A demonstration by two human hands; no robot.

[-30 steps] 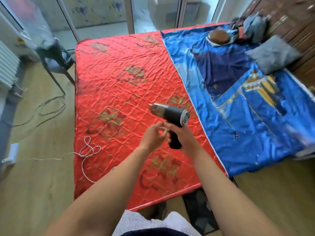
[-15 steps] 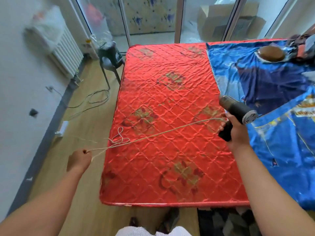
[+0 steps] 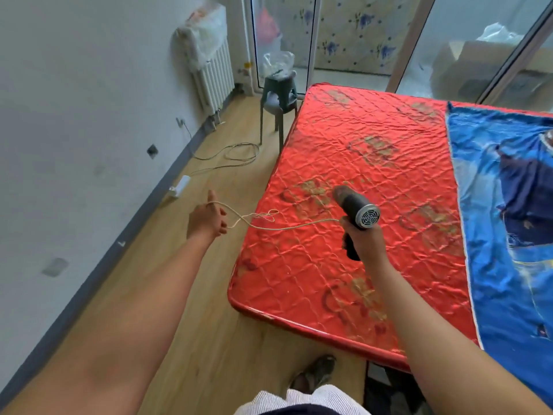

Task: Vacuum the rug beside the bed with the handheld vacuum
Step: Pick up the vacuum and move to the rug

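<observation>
My right hand [image 3: 363, 238] grips the black handle of the grey handheld vacuum [image 3: 357, 209] above the red quilted mattress [image 3: 374, 163]; its round vent grille faces me. A thin pale cord [image 3: 287, 227] runs from the vacuum leftward to my left hand [image 3: 206, 220], which holds the cord out over the wooden floor, fingers loosely curled around it. A dark patterned rug [image 3: 386, 393] shows only as a sliver at the bed's near edge, bottom right, beside my shoe.
A white power strip [image 3: 179, 187] lies by the left wall with a cable looped on the floor [image 3: 233, 154]. A grey stool [image 3: 279, 97] stands by the mattress's far left corner; a radiator [image 3: 214, 67] is on the wall. A blue sheet [image 3: 508, 205] covers the bed's right part.
My left hand left the vacuum and pulled the cord out to the left, then moved forward toward the wall. The view has swung left. The right hand kept hold of the vacuum.
</observation>
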